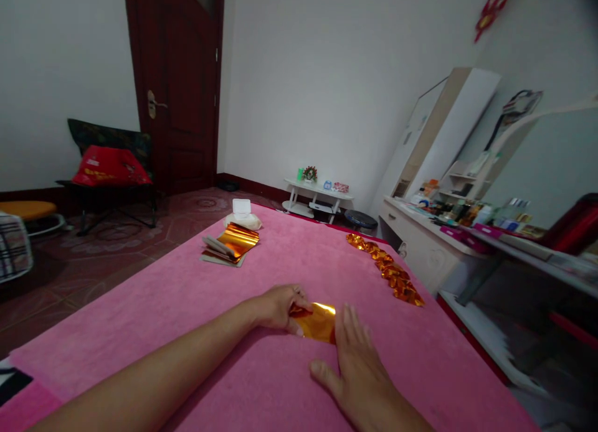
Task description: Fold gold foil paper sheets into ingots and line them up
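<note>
A sheet of shiny gold foil paper (317, 323) lies on the pink cloth (289, 382) between my hands. My left hand (281, 307) grips its left end, fingers curled over the far corner and thumb at the near one. Flat at the right edge of the paper rests my right hand (357, 351), its fingers stretched out and its thumb spread to the left. Farther off to the left is a stack of gold foil sheets (238, 239) with grey backs showing. A row of folded gold foil pieces (390, 270) runs along the right side of the cloth.
Behind the foil stack sits a pale wipes pack (243, 221) with its white lid raised. A white dresser (420, 233) crowded with bottles stands to the right. Beyond the table are a low white stand (317, 189), a black stool (360, 220) and a chair holding a red bag (111, 166).
</note>
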{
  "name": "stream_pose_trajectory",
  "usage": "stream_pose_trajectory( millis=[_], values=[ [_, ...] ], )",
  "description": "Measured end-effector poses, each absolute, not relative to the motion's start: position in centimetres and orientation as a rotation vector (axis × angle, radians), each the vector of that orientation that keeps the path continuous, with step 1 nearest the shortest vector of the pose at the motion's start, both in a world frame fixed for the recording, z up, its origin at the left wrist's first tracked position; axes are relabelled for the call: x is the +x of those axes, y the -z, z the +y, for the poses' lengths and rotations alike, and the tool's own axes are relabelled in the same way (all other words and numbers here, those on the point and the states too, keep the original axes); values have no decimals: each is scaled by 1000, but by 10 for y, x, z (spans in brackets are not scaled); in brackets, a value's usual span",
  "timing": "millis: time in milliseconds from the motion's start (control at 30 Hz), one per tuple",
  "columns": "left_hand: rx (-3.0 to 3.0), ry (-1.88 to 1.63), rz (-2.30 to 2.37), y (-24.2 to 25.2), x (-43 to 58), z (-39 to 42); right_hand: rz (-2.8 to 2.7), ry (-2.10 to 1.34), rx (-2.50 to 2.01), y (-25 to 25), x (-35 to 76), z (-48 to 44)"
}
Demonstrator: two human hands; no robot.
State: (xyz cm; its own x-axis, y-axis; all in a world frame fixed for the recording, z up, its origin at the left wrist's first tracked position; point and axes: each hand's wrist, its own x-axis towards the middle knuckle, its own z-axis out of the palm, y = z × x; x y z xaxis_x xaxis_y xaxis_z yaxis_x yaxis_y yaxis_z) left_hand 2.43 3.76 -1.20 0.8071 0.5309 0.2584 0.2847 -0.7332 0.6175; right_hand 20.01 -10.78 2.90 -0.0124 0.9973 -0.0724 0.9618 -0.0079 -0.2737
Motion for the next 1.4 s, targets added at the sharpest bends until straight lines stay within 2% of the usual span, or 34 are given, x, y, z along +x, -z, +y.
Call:
stream_pose_trajectory(
  millis=[67,233,367,533,633,833,1000,1167,1400],
  values=[
    [2437,-577,593,10,25,35,-2184,-270,-1998,-29,183,-102],
    [2477,-638,582,8,24,31,-2373,-454,-1842,-11,149,-97],
    [2457,-618,538,10,23,33,-2487,-500,-1826,-1,177,-106],
    [2440,-563,609,10,22,35,-2299,-241,-2081,-6,245,-101],
    [2455,-560,612,11,23,34,-2120,-218,-2201,-10,267,-76],
    [2429,-613,628,17,23,35,-1782,-261,-1906,-4,259,-18],
    [2300,-672,619,21,23,35,-1414,-662,-1740,8,250,-2],
    [2178,-728,596,27,24,35,-1434,-1091,-1646,-4,248,-18],
    [2086,-775,625,23,24,28,-1561,-1181,-1491,-3,241,-29]
  ],
)
